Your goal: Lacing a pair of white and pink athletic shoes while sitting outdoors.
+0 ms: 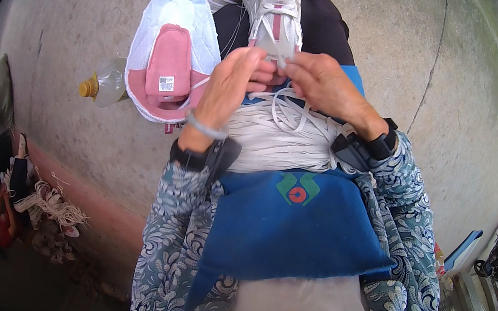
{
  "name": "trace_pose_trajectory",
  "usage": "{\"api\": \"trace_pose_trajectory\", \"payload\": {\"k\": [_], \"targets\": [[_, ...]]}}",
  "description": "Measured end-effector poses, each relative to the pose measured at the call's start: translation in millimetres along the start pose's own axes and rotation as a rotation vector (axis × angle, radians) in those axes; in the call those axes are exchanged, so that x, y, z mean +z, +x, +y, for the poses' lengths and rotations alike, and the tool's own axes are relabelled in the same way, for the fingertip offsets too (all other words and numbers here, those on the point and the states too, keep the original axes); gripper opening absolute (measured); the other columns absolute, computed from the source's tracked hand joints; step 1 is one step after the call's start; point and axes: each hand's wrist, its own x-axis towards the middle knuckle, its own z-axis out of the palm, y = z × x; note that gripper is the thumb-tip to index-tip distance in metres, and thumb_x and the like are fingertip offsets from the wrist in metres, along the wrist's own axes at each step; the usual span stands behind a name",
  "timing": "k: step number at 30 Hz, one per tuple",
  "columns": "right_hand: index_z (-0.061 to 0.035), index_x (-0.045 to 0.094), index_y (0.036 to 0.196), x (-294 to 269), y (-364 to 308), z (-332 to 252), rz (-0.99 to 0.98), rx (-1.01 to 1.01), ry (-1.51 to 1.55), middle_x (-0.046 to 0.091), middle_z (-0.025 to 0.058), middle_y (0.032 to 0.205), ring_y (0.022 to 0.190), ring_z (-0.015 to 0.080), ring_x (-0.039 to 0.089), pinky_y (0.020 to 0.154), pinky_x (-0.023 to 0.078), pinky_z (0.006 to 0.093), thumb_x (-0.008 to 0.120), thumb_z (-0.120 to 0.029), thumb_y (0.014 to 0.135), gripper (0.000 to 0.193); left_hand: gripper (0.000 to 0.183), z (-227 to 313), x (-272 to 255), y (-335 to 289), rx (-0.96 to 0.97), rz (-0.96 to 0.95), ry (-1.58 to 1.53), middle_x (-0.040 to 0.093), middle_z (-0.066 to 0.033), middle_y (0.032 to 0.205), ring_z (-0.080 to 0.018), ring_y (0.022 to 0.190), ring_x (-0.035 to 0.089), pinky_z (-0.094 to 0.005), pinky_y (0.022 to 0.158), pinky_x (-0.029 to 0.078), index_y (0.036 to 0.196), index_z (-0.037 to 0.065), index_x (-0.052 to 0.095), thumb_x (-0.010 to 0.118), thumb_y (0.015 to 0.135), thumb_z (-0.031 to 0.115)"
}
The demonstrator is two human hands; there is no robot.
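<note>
On my lap lies a white and grey sneaker upper [278, 13] with pink trim, a white shoelace [272, 37] crossing its front. My right hand [328, 88] is closed in a pinch on the shoelace at the upper's near end. Just left of it, my left hand [228, 84] is beside the same end, its fingers curving inward. Motion blurs its fingertips, so its grip does not show clearly. Close below both hands, a thick bundle of white shoelaces [281, 138] lies across my lap, one loop loose on top.
Left of my lap is another upper [174, 52], white with a pink tongue. Beside it on the concrete floor [401, 17] lies a clear plastic bottle [110, 83] with a yellow cap. A heap of cords [55, 206] sits at the lower left. My blue apron [296, 228] covers my front.
</note>
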Motion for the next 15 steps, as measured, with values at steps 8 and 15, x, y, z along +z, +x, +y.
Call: {"api": "trace_pose_trajectory", "payload": {"k": [8, 15], "targets": [[-0.0007, 0.056, 0.093, -21.7, -0.6, -5.0, -0.050, -0.252, -0.468, 0.057, 0.0158, 0.070, 0.065, 0.0277, 0.059, 0.059, 0.047, 0.0340, 0.056, -0.011, 0.084, 0.014, 0.033, -33.1, 0.0, 44.7, -0.124, -0.014, -0.655, 0.052, -0.0003, 0.064, -0.0125, 0.061, 0.053, -0.0300, 0.064, 0.047, 0.103, -0.004, 0.053, 0.055, 0.089, 0.026], [-0.0033, 0.061, 0.091, -25.2, 60.2, 8.5, 0.442, -0.384, -0.573, 0.059, 0.0082, 0.081, 0.068, 0.0194, 0.060, 0.061, 0.049, 0.0291, 0.062, -0.018, 0.083, 0.017, 0.028, -31.8, 13.9, 28.0, -0.060, 0.141, -0.296, 0.048, 0.0013, 0.060, -0.0081, 0.051, 0.050, -0.0209, 0.052, 0.043, 0.092, -0.002, 0.057, 0.053, 0.091, 0.026]]}}
